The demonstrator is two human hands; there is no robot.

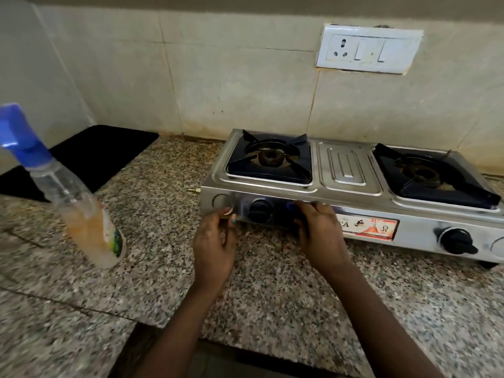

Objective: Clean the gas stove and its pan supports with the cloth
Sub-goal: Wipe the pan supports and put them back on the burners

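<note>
A steel two-burner gas stove [350,170] stands on the speckled granite counter [272,290], against the tiled wall. A dark pan support [298,165] sits over the left burner and another pan support [463,186] over the right burner. My left hand [215,241] is at the stove's front left corner, fingers loosely bent and touching the panel beside the left knob [260,210]. My right hand [319,230] rests with bent fingers against the front panel, between that knob and the red label. Neither hand holds anything, and no cloth is in view.
A clear spray bottle [81,214] with a blue trigger head stands on the counter to the left, blurred. A black mat [103,154] lies in the back left corner. A wall socket [368,49] sits above the stove. The right knob [456,241] projects from the front panel.
</note>
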